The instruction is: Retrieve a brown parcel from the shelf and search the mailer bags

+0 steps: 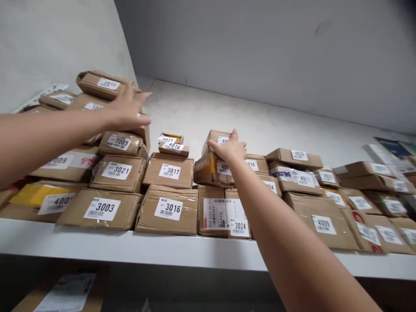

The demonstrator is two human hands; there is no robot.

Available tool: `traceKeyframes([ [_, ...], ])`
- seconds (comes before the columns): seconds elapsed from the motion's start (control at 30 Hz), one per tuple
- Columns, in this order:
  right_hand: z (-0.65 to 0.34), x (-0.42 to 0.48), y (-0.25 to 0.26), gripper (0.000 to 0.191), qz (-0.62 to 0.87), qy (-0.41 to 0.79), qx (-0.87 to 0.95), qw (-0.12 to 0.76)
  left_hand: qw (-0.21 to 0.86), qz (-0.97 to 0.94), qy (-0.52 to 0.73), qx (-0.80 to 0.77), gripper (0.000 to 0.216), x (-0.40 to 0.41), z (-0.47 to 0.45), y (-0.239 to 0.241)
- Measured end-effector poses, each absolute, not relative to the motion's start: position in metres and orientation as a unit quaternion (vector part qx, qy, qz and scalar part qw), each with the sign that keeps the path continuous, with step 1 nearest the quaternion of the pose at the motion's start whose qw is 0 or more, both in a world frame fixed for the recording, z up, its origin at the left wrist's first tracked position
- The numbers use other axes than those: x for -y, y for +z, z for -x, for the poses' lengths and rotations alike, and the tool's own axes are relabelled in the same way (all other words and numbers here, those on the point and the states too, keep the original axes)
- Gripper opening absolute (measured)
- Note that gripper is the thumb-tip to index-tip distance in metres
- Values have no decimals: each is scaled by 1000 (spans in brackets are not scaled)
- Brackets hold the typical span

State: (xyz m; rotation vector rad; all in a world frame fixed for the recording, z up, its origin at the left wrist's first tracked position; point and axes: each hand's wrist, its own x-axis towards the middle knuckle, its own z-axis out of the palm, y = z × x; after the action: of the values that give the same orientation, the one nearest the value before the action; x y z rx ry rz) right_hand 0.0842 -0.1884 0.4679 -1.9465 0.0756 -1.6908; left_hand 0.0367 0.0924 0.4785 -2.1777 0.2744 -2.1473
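Note:
Brown cardboard parcels with white numbered labels are stacked on a white shelf [162, 251]. My left hand [128, 108] reaches over the left stack with fingers stretched out, resting on a parcel just above the one labelled 7005 [118, 143] and below the one labelled 2012 [104, 84]. My right hand [229, 149] lies on a small parcel [216, 138] on top of the middle stack, fingers curled over its near edge. Under it sits a yellowish taped parcel [208, 169].
Front row parcels read 3003 [102, 209], 3016 [169, 209], 3024 [238, 225], 4009 [323, 224]. More parcels fill the right end [373, 173]. Bare shelf surface lies behind the stacks [195, 112], bounded by grey walls. A lower shelf holds another labelled box [65, 292].

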Motion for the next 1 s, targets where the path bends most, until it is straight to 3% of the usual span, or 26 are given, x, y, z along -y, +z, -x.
traceKeyframes([
  [0.13, -78, 192, 473, 107, 756, -612, -1, 232, 8, 735, -637, -233, 73, -1, -44, 433],
  [0.3, -71, 194, 477, 97, 775, -591, 18, 224, 73, 770, -583, -247, 102, 76, -72, 401],
  [0.57, -69, 197, 473, 100, 788, -582, 27, 199, 129, 762, -575, -269, 92, 59, -79, 421],
  [0.73, -74, 201, 470, 102, 783, -595, 39, 177, 144, 739, -606, -255, 105, 56, -74, 406],
  [0.8, -74, 203, 469, 103, 784, -600, 59, 149, 124, 731, -617, -264, 100, 46, -66, 393],
  [0.9, -71, 208, 452, 105, 770, -623, 72, 118, 64, 702, -635, -316, 77, 8, -46, 357],
  [1.0, -63, 215, 395, 92, 697, -702, 119, 89, -7, 663, -671, -332, 57, -54, -33, 292],
])
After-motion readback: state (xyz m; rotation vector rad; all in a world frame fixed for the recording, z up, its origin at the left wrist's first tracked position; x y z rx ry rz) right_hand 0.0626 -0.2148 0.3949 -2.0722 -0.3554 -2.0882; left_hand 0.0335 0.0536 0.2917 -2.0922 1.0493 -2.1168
